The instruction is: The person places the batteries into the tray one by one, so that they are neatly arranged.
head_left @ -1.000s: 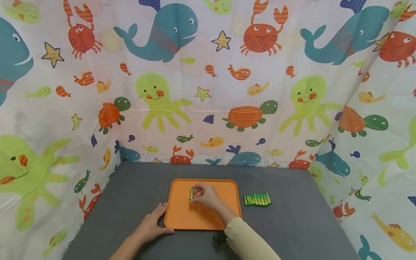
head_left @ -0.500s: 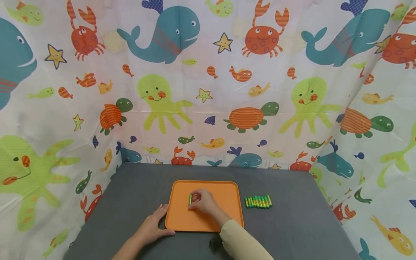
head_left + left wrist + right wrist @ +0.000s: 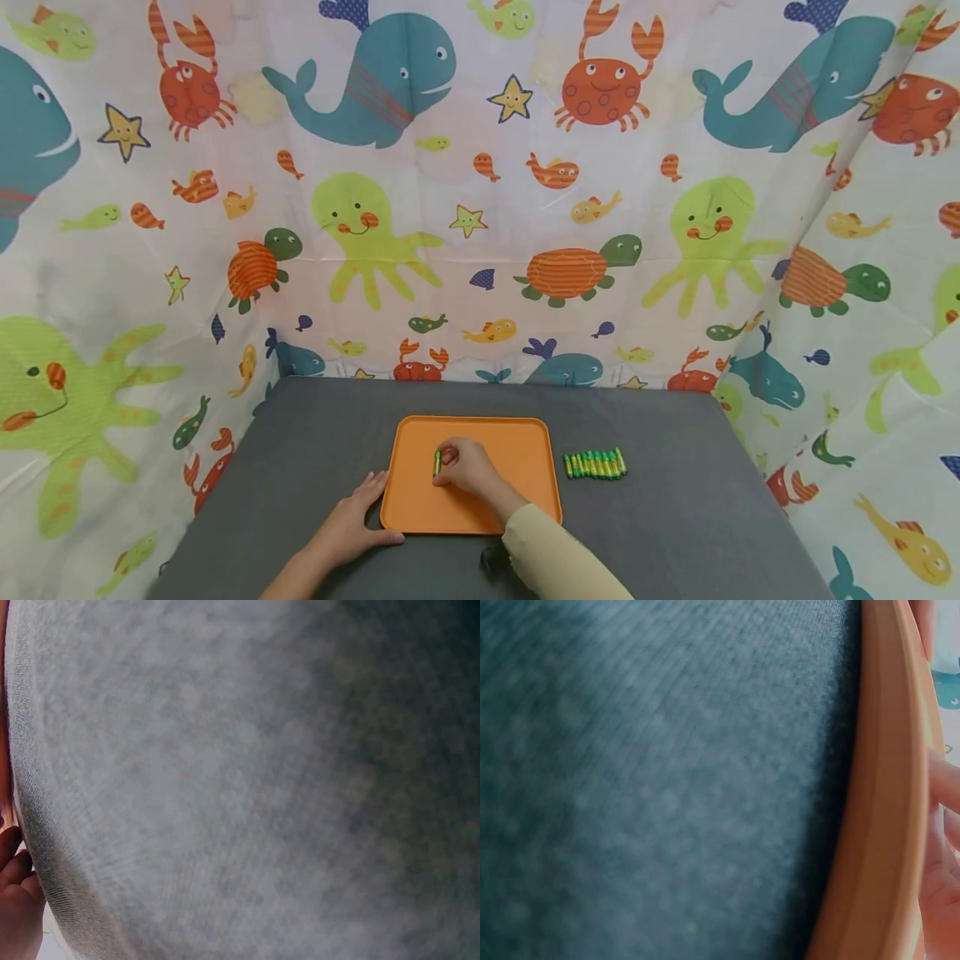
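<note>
An orange tray [image 3: 521, 442] lies on the grey table in the head view. Over its left half, my right hand [image 3: 470, 467] pinches a green-and-yellow battery [image 3: 437, 462] between thumb and fingers, standing upright close over the tray floor. My left hand [image 3: 350, 521] rests at the tray's front left corner, fingertips at the left rim and thumb along the front edge. To the right of the tray, several like batteries [image 3: 595, 464] lie side by side in a row. The right wrist view shows the tray's rim [image 3: 889, 787] close up, with part of a hand behind it.
The grey table [image 3: 660, 517] reaches back to a white curtain [image 3: 480, 275] printed with sea animals, which hangs behind and at both sides. A dark object [image 3: 493, 562] sits by the right sleeve in front of the tray. Tabletop fills most of the left wrist view.
My right hand has lowered slightly towards me with the battery, shifting a little left. The left hand stays at the tray corner, and the row of batteries lies as before.
</note>
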`<state>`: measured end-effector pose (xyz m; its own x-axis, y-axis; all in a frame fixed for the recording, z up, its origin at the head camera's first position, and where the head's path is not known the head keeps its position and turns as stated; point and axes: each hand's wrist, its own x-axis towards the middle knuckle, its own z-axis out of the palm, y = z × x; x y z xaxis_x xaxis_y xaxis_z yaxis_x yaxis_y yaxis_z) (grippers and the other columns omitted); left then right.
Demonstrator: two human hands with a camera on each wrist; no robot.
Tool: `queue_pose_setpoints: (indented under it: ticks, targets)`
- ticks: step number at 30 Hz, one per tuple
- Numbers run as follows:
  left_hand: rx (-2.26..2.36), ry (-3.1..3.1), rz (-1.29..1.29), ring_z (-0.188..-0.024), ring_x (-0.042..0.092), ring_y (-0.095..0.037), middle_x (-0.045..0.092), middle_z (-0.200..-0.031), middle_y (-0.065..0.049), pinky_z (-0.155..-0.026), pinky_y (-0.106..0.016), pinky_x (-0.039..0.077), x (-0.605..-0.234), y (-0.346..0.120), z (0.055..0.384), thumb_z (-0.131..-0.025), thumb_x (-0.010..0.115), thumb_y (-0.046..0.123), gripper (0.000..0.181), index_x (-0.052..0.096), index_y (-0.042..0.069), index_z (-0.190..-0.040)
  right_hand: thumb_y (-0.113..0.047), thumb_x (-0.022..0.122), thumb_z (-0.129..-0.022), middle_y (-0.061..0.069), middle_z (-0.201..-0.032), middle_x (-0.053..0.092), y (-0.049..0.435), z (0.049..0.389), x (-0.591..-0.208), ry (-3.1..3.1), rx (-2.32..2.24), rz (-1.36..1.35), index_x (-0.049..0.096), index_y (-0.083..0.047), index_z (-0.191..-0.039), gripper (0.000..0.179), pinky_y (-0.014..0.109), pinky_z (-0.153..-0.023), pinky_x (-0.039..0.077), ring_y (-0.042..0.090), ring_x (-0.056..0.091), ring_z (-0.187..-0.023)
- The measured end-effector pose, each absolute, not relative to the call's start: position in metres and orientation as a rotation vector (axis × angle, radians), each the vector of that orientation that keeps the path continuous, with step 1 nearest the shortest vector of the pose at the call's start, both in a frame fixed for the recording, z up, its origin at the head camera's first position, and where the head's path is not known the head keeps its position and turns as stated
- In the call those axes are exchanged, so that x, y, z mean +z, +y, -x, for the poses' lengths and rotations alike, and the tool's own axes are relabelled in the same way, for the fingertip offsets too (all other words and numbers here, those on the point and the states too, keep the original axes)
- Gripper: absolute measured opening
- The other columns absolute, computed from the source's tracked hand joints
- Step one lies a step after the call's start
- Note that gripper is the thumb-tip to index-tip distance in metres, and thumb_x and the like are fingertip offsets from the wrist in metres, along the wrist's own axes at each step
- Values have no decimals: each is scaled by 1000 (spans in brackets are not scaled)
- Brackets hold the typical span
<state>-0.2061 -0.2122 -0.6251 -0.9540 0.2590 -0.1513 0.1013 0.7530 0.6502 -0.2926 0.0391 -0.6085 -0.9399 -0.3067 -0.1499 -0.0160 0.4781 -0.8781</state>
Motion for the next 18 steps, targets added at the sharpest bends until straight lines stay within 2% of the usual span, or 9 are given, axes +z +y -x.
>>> queue_pose_setpoints:
  ticks: [3,10,18]
  targets:
    - [982,2716,-281,-151,28,-41,33,-164,-13,-110,-70,32,-626,-212,206,-70,81,67,114,33,14,-160,-5,89,-75,9,-95,66,39,292,-608,2453,-1439,285,69,-4,-120,49,25,-65,52,15,57,-77]
    - [996,2698,-265,-151,28,-40,33,-164,-11,-111,-69,32,-626,-211,208,-69,81,67,115,33,15,-160,-4,91,-72,8,-95,64,40,290,-604,2456,-1448,264,62,-4,-135,69,25,-60,50,16,55,-77]
    - [997,2695,-259,-151,27,-41,33,-164,-11,-111,-70,31,-625,-211,207,-70,82,66,114,33,14,-160,-5,90,-73,10,-100,65,44,288,-597,2429,-1494,237,59,-6,-138,72,29,-58,56,17,59,-77]
